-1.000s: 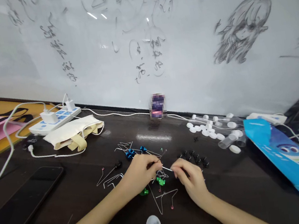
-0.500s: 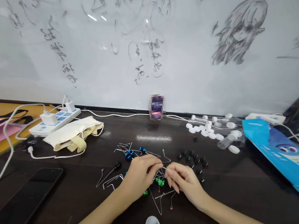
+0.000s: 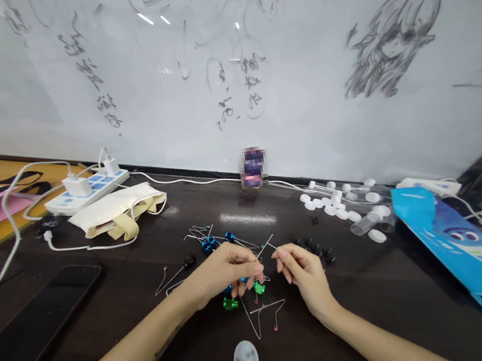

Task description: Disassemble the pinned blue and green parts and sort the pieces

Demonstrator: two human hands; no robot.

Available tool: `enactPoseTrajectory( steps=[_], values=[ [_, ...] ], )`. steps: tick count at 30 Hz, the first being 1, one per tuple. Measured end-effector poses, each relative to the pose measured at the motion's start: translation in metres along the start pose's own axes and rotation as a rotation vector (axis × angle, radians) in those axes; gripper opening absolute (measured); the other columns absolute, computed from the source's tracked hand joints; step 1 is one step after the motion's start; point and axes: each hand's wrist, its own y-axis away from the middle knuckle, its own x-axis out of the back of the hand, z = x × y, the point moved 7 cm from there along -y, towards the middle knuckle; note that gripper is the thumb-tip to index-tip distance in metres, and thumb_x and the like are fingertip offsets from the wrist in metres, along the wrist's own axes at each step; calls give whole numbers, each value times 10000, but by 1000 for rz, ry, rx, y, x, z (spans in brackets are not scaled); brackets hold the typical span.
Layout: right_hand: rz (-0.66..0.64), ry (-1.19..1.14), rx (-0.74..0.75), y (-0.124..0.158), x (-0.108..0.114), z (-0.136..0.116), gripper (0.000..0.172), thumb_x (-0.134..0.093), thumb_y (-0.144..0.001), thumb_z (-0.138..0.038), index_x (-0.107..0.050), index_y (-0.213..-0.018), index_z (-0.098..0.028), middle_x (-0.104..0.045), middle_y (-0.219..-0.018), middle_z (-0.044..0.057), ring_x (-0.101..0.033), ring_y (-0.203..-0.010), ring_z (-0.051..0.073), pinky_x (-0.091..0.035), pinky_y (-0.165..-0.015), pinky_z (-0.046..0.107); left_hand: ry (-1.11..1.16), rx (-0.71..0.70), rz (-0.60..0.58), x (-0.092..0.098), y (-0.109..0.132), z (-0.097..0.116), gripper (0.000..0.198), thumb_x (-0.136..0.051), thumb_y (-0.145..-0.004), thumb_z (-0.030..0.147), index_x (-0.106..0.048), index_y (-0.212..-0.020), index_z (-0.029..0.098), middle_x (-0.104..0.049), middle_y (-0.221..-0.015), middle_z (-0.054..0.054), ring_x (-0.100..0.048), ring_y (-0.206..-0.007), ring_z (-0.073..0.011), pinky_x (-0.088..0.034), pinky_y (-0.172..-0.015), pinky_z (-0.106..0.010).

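One wire (image 3: 265,247) is pinched by the left hand (image 3: 226,269), a second wire (image 3: 273,246) by the right hand (image 3: 305,270), both between the hands; green parts (image 3: 230,303) are seen near the left, black parts (image 3: 316,249) beyond the right.

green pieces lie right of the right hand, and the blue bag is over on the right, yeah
No: in the head view the green pieces lie by the left hand. The blue bag is indeed over on the right.
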Motion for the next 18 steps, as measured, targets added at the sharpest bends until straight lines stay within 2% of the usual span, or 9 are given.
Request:
enactPoseTrajectory(
  steps=[2, 6, 8, 14, 18],
  values=[
    [7, -6, 0, 0, 1, 0, 239, -530, -905, -362, -633, -812, -168, -513, -618, -21, -369, -478, 70, -257, -450, 211, -57, 59, -77, -4, 3, -2, 251, -602, -804, 374, -681, -731, 148, -529, -543, 40, -442, -415, -46, -357, -399, -145],
    [7, -4, -12, -1, 1, 0, 257, -520, -907, -373, -633, -812, -162, -512, -621, -17, -358, -476, 74, -239, -442, 214, -172, 242, -459, -28, 21, -12, 162, -635, -770, 310, -722, -726, 181, -563, -539, 28, -476, -400, -55, -391, -396, -149],
    [0, 2, -19, -1, 0, 0, 262, -516, -908, -377, -633, -816, -161, -512, -622, -15, -357, -476, 77, -234, -439, 215, -191, 297, -535, -34, 27, -16, 131, -642, -755, 275, -729, -697, 196, -575, -535, 24, -490, -393, -65, -417, -405, -164],
    [-5, 17, -30, 0, 0, -2, 270, -516, -901, -390, -631, -805, -165, -515, -616, -12, -361, -473, 87, -237, -435, 217, -179, 338, -541, -38, 26, -26, 125, -637, -746, 265, -727, -680, 208, -581, -524, 21, -508, -396, -83, -455, -415, -185],
    [-1, 7, -23, 0, 0, -2, 267, -521, -899, -390, -631, -800, -167, -513, -616, -18, -360, -470, 79, -243, -435, 209, -155, 264, -417, -27, 18, -20, 169, -608, -771, 315, -721, -749, 192, -586, -568, 19, -511, -409, -77, -446, -427, -187]
  ],
)
